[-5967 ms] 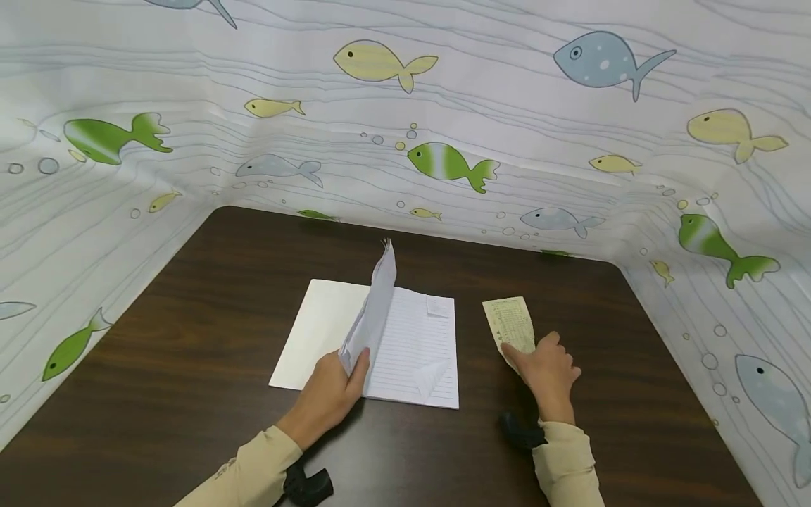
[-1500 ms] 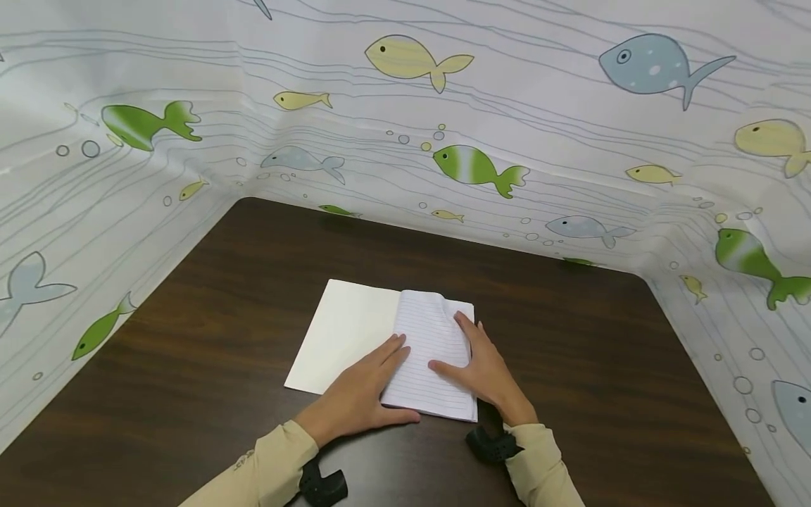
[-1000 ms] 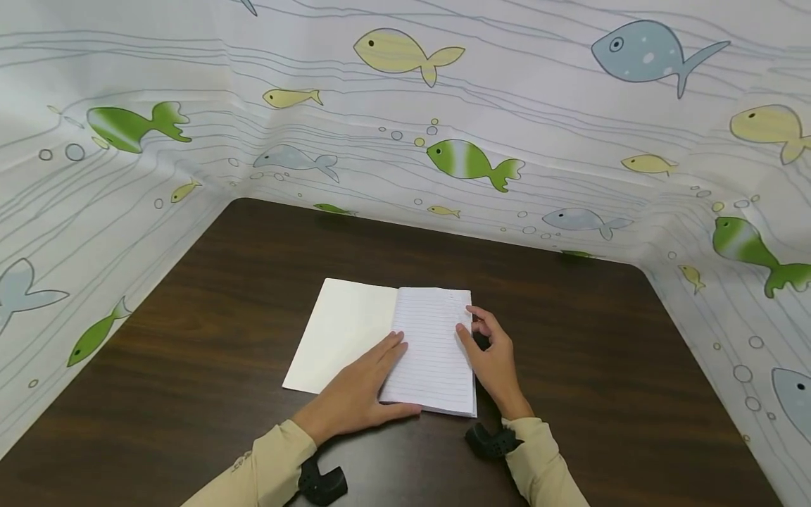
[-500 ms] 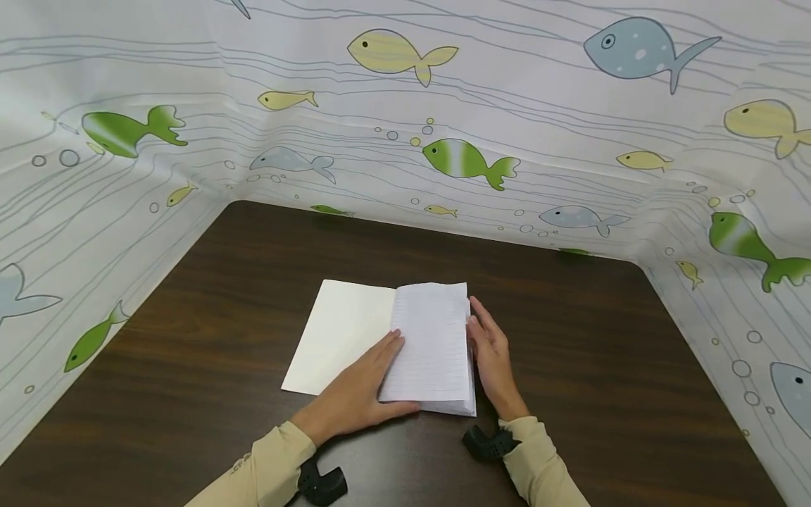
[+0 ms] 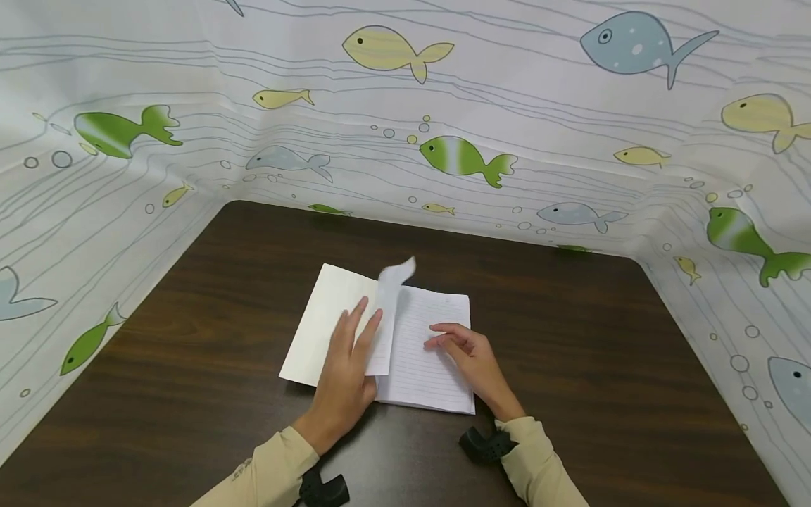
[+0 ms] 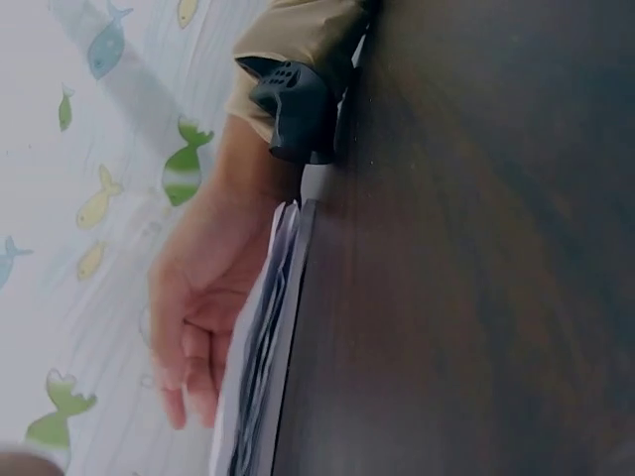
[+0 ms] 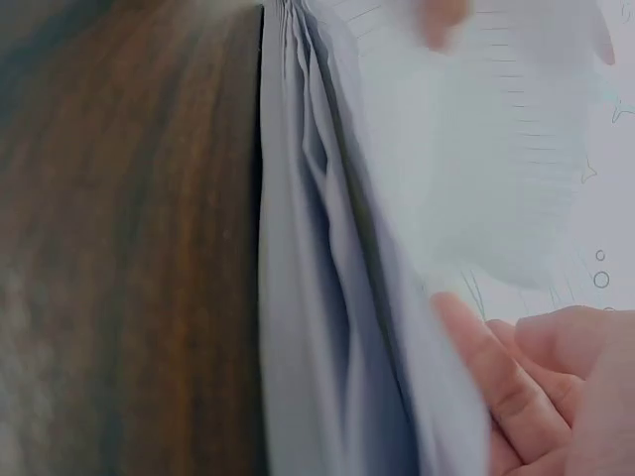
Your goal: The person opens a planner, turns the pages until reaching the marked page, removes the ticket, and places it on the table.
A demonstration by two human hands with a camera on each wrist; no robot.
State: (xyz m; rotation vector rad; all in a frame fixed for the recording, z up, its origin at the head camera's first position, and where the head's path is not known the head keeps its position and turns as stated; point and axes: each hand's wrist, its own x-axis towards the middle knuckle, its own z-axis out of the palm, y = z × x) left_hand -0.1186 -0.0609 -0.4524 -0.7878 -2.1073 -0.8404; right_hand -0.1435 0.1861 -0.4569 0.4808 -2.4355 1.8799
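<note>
An open lined notebook (image 5: 421,373) lies on the dark table, its blank cover (image 5: 310,331) spread to the left. One page (image 5: 388,331) stands partly raised and curls at its top, leaning leftward. My left hand (image 5: 342,387) is beside that page with straight, spread fingers at its left side. Over the right-hand page hovers my right hand (image 5: 475,359), its fingers loosely bent and nothing seen between them. The right wrist view shows the right fingers (image 7: 516,397) close by the notebook's layered page edges (image 7: 327,248); whether they touch paper, I cannot tell.
Dark wood-grain table (image 5: 602,366) surrounds the notebook. White fish-patterned sheeting (image 5: 538,105) rises at the back and both sides. Black wrist cameras (image 5: 488,445) sit under the cuffs of both beige sleeves.
Six seconds ago my right hand held a yellow printed slip, now out of sight, and my left hand a raised bunch of pages. Since half a second ago, the top page has swung left.
</note>
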